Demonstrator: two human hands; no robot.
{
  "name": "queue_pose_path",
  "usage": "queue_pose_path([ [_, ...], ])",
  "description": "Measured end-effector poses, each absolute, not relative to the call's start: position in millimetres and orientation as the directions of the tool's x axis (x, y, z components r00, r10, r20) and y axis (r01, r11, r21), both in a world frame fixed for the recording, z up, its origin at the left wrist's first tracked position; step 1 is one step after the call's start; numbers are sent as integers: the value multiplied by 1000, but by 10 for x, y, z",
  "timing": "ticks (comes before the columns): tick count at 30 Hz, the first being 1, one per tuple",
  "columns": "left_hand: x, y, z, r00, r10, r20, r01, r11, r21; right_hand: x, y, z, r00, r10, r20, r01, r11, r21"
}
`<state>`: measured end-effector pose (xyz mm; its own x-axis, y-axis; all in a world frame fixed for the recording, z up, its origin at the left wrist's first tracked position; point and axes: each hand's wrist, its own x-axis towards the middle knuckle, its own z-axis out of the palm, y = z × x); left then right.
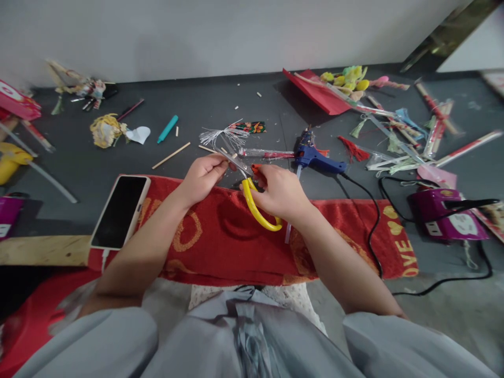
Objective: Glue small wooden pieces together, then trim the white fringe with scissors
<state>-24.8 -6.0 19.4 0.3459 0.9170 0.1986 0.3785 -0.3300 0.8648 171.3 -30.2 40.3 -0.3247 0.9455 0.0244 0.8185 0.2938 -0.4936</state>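
Note:
Near the middle of the head view, my left hand (205, 176) is closed, with thumb and finger pinched by the scissor blades; what it pinches is too small to name. My right hand (281, 191) is wrapped round yellow-handled scissors (262, 215), whose blades point up and left toward my left fingertips. A bit of orange-red material (256, 168) shows at my right fingers. Just beyond the blades lies a bundle of white strands (224, 136), beside a floral fabric piece (254, 127). Both hands are above the near edge of the table and a red towel (236, 241).
A blue glue gun (321, 159) lies right of my hands, its black cable running right. A phone (121, 210) rests at left. Around are a teal marker (168, 129), a wooden stick (171, 155), red paper (321, 94), tassels (354, 148) and a purple box (447, 215).

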Motion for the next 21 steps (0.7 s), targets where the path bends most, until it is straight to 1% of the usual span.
queue_pose_path([
  [7,-241,-54,153,357,906,228,399,-369,840,1706,-311,434,-305,952,-7,836,264,-481],
  [11,-253,-42,128,329,901,283,487,-418,767,1693,-309,392,-293,956,20,849,270,-454],
  [14,-251,-55,139,323,885,336,591,-466,659,1687,-305,350,-277,959,58,847,272,-457],
  [17,-237,-93,160,329,849,414,718,-510,475,1688,-307,326,-257,962,91,833,268,-483],
  [19,-227,-128,167,312,834,456,788,-495,367,1689,-314,325,-250,963,101,827,267,-494],
  [21,-223,-161,165,293,825,483,824,-474,310,1688,-323,332,-252,962,104,827,270,-493],
])
